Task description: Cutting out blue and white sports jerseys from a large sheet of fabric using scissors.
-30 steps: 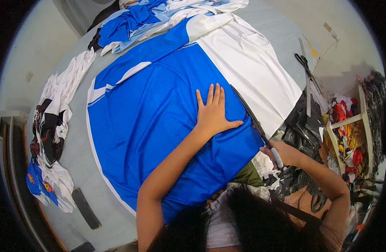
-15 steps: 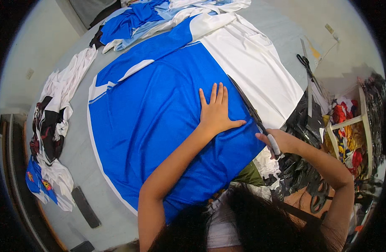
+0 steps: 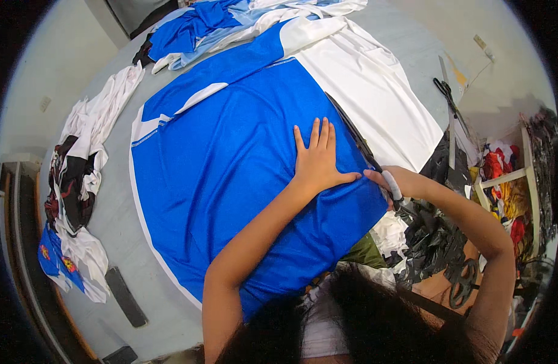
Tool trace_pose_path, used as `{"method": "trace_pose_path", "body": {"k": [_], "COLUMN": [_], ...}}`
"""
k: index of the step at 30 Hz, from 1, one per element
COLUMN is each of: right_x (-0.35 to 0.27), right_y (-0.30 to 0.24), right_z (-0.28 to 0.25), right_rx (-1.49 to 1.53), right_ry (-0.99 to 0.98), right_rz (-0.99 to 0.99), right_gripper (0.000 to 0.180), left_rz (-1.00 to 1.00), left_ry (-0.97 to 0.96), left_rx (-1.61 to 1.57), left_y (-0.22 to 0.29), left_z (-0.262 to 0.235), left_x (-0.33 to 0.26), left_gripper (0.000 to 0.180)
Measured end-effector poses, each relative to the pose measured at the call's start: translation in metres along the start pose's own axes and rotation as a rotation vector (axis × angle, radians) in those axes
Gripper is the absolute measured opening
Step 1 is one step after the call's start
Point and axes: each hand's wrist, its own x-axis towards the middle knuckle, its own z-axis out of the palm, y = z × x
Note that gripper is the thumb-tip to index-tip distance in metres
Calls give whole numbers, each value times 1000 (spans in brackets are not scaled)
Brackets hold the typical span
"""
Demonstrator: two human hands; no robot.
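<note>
A large blue cloth (image 3: 224, 158) with a white border lies spread in soft folds, its far end rolled over. My left hand (image 3: 318, 159) rests flat on it, fingers spread and thumb pointing right. In my right hand (image 3: 403, 183) is a pair of long dark scissors (image 3: 355, 134) with white-wrapped handles. The blades run away from me along the line where the blue meets a white cloth (image 3: 376, 97); their tips lie at that edge. Whether the lower blade is under the cloth I cannot tell.
Heaped blue and white garments (image 3: 200, 27) lie at the table's (image 3: 118, 218) far side, more white and black clothes (image 3: 106, 103) at left. Other black scissors (image 3: 444, 91) and a metal ruler (image 3: 452, 142) sit at right. Black plastic (image 3: 434, 236) and a cloth-filled shelf (image 3: 503, 179) stand beyond.
My right hand and the scissors have moved away from me along the blue-white edge, the tips now farther up. My left hand has stayed flat at nearly the same spot on the cloth.
</note>
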Motion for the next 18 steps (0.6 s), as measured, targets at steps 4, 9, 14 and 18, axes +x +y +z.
{"method": "trace_pose_path", "body": {"k": [4, 9, 14, 18], "right_x": [3, 17, 32, 35], "right_y": [2, -20, -12, -6], "right_z": [-6, -19, -19, -21], "right_rx": [-95, 37, 98, 86], "right_ry": [-35, -41, 5, -13], "right_rz": [-13, 96, 52, 18], "right_gripper": [67, 60, 52, 50], "left_rz": [-3, 9, 1, -4], "left_ry": [-1, 9, 16, 15], "left_rx": [-12, -16, -16, 5], "left_y": [2, 2, 1, 2], "left_z": [-2, -1, -1, -2], "left_x": [1, 2, 0, 0], "left_gripper": [112, 112, 112, 114]}}
